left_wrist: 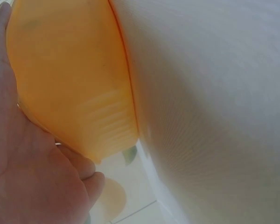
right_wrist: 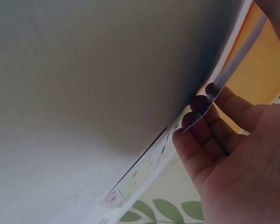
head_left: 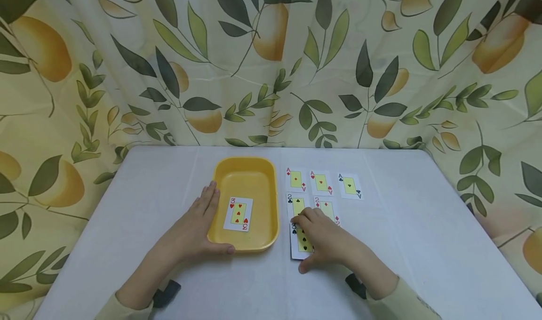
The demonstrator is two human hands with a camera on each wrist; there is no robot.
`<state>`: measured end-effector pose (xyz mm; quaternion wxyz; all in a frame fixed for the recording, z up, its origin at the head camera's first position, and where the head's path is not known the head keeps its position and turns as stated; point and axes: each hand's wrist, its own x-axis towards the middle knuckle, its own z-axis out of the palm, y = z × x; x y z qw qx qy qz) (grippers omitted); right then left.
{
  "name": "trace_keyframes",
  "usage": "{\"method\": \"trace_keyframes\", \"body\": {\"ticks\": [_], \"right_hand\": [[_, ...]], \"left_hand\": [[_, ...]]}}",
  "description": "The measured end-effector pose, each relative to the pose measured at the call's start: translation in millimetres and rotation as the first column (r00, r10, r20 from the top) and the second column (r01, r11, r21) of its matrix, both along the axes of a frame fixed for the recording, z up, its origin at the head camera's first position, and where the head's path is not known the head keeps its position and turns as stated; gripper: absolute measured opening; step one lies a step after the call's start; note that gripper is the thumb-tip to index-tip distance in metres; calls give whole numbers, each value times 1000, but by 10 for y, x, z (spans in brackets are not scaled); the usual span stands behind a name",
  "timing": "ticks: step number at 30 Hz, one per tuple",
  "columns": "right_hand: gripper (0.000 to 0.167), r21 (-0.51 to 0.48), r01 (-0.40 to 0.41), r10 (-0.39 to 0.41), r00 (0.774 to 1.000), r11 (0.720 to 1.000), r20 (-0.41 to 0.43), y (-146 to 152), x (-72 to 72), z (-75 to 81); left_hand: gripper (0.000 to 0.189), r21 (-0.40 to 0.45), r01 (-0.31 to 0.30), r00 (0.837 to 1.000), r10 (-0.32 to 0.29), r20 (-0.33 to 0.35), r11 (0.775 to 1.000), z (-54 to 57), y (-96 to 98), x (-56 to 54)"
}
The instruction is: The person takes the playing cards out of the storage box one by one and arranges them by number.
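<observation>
My left hand rests at the near left corner of a yellow plastic tray, its fingers straight along the left rim and the thumb at the front edge. A three of hearts lies face up in this tray. To its right, my right hand pinches a three of spades, partly hidden by the fingers. In the right wrist view that playing card shows edge-on between thumb and fingertips. A two of clubs and a partly covered two of diamonds lie just beyond the hand.
Farther back lie an ace of diamonds, an ace of hearts and a black ace in a row. A white cloth covers the table. Behind its far edge hangs a leaf-and-fruit patterned curtain.
</observation>
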<state>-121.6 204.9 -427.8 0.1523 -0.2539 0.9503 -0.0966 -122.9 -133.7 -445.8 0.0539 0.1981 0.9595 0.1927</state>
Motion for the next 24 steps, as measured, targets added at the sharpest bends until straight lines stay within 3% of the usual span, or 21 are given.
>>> {"method": "trace_keyframes", "body": {"ticks": [17, 24], "right_hand": [[114, 14, 10, -10, 1000, 1000, -21, 25, 1, 31], [118, -13, 42, -43, 997, 999, -63, 53, -84, 179]], "left_hand": [[144, 16, 8, 1000, -8, -1, 1000, 24, 9, 16], [144, 19, 10, 1000, -10, -7, 1000, 25, 2, 14]]}}
